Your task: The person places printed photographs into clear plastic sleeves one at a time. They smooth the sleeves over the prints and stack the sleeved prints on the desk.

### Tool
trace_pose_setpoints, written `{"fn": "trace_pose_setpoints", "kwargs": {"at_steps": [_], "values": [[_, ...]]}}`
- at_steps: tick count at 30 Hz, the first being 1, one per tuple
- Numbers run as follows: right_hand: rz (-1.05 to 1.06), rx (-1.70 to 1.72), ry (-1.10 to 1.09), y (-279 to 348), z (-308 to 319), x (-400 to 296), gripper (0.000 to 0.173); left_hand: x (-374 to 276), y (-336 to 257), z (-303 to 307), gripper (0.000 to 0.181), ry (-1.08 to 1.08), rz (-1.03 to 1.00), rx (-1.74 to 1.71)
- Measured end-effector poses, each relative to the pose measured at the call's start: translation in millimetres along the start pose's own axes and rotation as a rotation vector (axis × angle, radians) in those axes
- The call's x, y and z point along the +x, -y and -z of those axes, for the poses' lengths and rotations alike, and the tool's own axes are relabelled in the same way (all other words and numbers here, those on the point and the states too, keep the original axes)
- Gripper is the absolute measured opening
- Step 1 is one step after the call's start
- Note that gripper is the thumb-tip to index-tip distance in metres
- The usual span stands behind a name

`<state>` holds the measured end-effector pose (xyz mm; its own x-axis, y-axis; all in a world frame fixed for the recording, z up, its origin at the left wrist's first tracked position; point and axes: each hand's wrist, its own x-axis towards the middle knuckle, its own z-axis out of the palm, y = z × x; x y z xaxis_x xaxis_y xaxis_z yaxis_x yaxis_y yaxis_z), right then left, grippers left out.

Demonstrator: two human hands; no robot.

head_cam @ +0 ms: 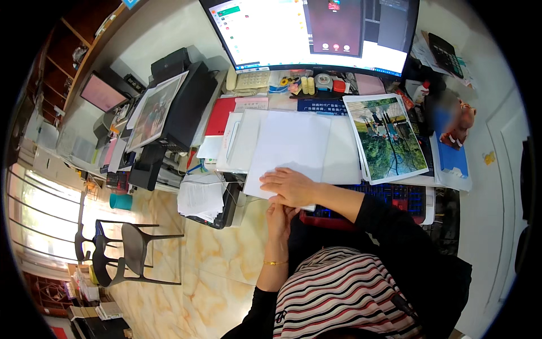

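A blank white sheet of paper (292, 144) lies slightly tilted on a pale, flat stack (345, 152) on the desk before me. My right hand (292, 186) rests palm down across the sheet's near edge, its fingers pointing left and fairly straight. Just below it is my left hand (279, 220), bracelet at the wrist, fingers bent up at the paper's near edge. Its fingertips are partly hidden by my right hand, so whether they pinch the paper cannot be seen. Printed outdoor photos (389, 140) lie to the right, overlapping the stack's side.
A lit monitor (313, 34) stands at the back, with a desk telephone (250, 80) and tape measure (324, 81) below it. A backlit keyboard (372, 203) sits under my right forearm. Left are a black printer (190, 106) and a lower machine topped with papers (201, 195).
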<state>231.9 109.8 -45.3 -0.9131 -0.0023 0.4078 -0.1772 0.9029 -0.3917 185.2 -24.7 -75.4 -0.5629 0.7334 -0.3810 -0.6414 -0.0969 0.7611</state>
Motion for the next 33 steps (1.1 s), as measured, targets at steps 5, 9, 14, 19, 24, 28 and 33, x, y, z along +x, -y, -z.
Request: {"fn": "trace_pose_setpoints", "kwargs": {"at_steps": [5, 9, 14, 19, 24, 28, 33], "values": [[-0.064, -0.137, -0.036, -46, 13, 14, 0.041, -9, -4, -5, 0.034, -0.038, 0.038, 0.04], [-0.133, -0.233, -0.081, -89, 19, 23, 0.042, -12, -5, -7, 0.033, -0.026, 0.057, 0.054], [-0.249, -0.266, -0.057, -135, 41, 36, 0.044, -19, -5, -4, 0.032, -0.014, 0.074, 0.086], [-0.324, -0.32, -0.145, -159, 49, 30, 0.044, -18, 5, -4, 0.034, -0.032, 0.075, 0.083], [-0.363, -0.366, -0.121, -156, 41, 31, 0.048, -32, 6, 17, 0.055, 0.002, -0.074, 0.28], [-0.405, -0.328, -0.075, -148, 50, 35, 0.052, -51, -13, 62, 0.033, 0.093, -0.554, 1.227], [-0.424, -0.342, -0.087, -152, 52, 34, 0.055, -39, -23, 39, 0.043, -0.053, -1.103, 1.498]]}}
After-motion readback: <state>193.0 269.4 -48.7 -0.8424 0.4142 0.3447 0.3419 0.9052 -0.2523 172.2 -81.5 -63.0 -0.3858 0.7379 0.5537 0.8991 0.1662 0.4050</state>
